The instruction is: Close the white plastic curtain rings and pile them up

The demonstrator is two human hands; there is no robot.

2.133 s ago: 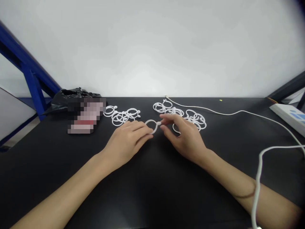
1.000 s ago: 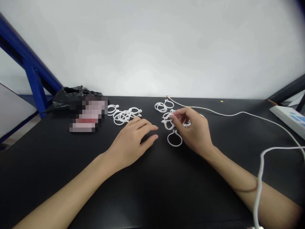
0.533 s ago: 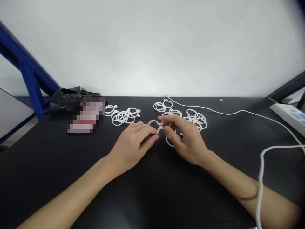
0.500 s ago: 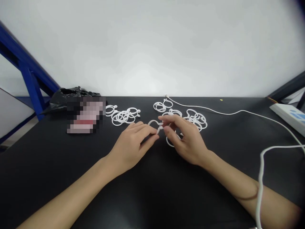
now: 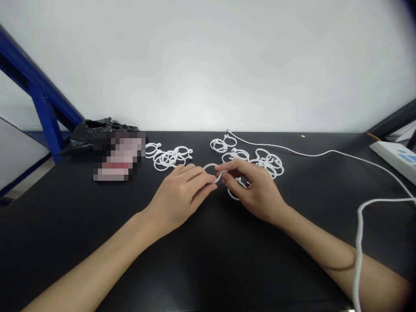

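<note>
My left hand (image 5: pixel 180 195) and my right hand (image 5: pixel 256 188) meet at the middle of the black table (image 5: pixel 201 260). Both pinch one white plastic ring (image 5: pixel 212 169) between their fingertips, the left on its near-left side and the right on its right end. Another white ring (image 5: pixel 234 194) lies partly under my right hand. A pile of white rings (image 5: pixel 170 157) lies behind my left hand. A second, larger pile of rings (image 5: pixel 264 159) lies behind my right hand.
A black plastic bag (image 5: pixel 97 128) and a blurred packet (image 5: pixel 117 158) sit at the back left. A thin white cable (image 5: pixel 312 154) runs from the back middle to the right. A thicker white cable (image 5: pixel 359 242) crosses my right forearm. A white power strip (image 5: pixel 394 158) lies at the right edge.
My right hand went back to the right pile, took up a ring and carried it toward my left hand. Both hands now pinch that ring; another ring lies by my right hand.
</note>
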